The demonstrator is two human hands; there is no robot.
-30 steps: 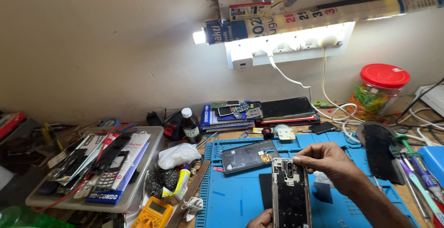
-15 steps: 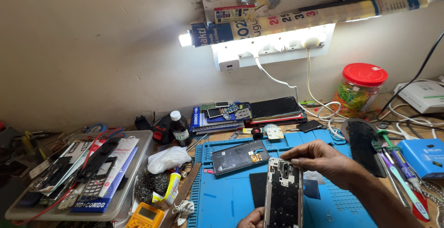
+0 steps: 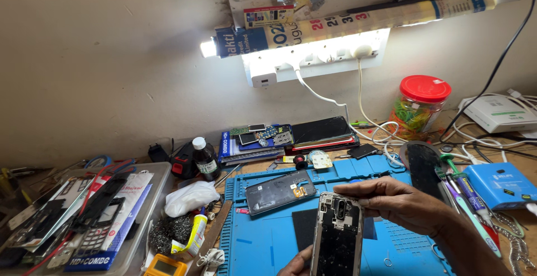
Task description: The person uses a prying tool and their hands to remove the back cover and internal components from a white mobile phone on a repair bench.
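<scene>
Low in the head view, over the blue repair mat [image 3: 263, 248]: an opened phone frame [image 3: 337, 237], back cover off, dark innards and camera cutout showing, held upright and tilted slightly. Right hand [image 3: 400, 203] curled over the frame's upper right edge, fingertips [image 3: 351, 189] pinched narrow against the top corner. Left hand [image 3: 296, 263] barely visible at the bottom edge (only a thumb and a bit of palm), clasping the frame's lower left side from beneath.

Just left of the frame, flat on the mat: a detached grey back cover [image 3: 281, 191], angled. A dark square pad [image 3: 305, 228] partly behind the frame.

Further off: brown glass bottle with white cap [image 3: 205, 158] near the wall, stack of phone screens and circuit boards [image 3: 291, 135], red-lidded clear jar [image 3: 420, 107] of coloured bits, lit tube lamp [image 3: 358, 27] overhead, white power strip [image 3: 319, 57] below it. At far left, a grey tray [image 3: 158, 189] crowded with old handsets; at right, a blue box [image 3: 500, 183] beside screwdrivers [image 3: 467, 189].
</scene>
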